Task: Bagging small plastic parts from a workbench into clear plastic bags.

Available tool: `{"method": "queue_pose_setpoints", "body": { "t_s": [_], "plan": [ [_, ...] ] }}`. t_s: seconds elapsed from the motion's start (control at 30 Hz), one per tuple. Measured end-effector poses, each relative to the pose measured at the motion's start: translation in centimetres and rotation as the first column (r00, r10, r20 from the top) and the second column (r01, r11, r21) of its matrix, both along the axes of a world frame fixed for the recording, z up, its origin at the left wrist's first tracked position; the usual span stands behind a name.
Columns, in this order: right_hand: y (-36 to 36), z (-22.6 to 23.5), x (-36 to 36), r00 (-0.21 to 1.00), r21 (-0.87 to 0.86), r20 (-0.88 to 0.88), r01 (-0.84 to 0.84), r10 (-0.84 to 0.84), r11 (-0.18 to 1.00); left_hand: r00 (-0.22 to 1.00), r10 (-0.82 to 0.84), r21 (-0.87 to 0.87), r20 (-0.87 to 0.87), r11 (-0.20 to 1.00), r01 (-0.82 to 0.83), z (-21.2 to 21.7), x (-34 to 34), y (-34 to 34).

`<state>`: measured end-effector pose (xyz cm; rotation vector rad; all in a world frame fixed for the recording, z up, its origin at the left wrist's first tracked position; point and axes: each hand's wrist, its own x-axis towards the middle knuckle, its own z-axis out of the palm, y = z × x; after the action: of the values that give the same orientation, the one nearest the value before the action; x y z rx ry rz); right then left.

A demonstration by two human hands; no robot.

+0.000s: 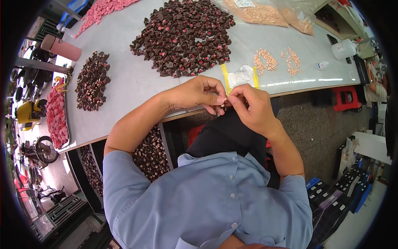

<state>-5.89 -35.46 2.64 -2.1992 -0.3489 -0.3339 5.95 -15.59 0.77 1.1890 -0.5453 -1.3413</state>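
At the table's near edge, my left hand [198, 94] is closed, its thumb and fingers pinching a small dark piece with pale bits [224, 104]. My right hand [253, 107] meets it there, thumb and forefinger pressed together at the same piece; anything tiny between those fingertips is hidden. Just beyond the hands lies a yellow-edged white pad [233, 80] with a small clear round dish [246, 73] on it. Two loose patches of tiny peach-coloured parts [265, 60] are spread to the right of the dish.
A large heap of dark pieces with red spots [186, 39] covers the table's middle. A smaller dark heap [93, 81], a pink tumbler [61, 47] and a tray of pink-red pieces [57, 112] are at left. Bags of peach parts [265, 15] lie at the back; a white bottle [344, 49] stands right.
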Motion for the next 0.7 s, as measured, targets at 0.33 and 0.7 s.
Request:
{"method": "queue_pose_setpoints", "body": {
  "t_s": [0.33, 0.7],
  "plan": [
    [-0.55, 0.36, 0.29, 0.965, -0.229, 0.242, -0.044, 0.101, 0.972, 1.0, -0.021, 0.041, 0.013, 0.999, 0.021, 0.04, 0.15, -0.31],
    [-0.66, -0.27, 0.79, 0.952, -0.192, 0.262, -0.111, 0.16, 0.975, 0.998, -0.065, 0.052, 0.01, 0.997, 0.064, 0.22, 0.25, -0.22]
  ]
}}
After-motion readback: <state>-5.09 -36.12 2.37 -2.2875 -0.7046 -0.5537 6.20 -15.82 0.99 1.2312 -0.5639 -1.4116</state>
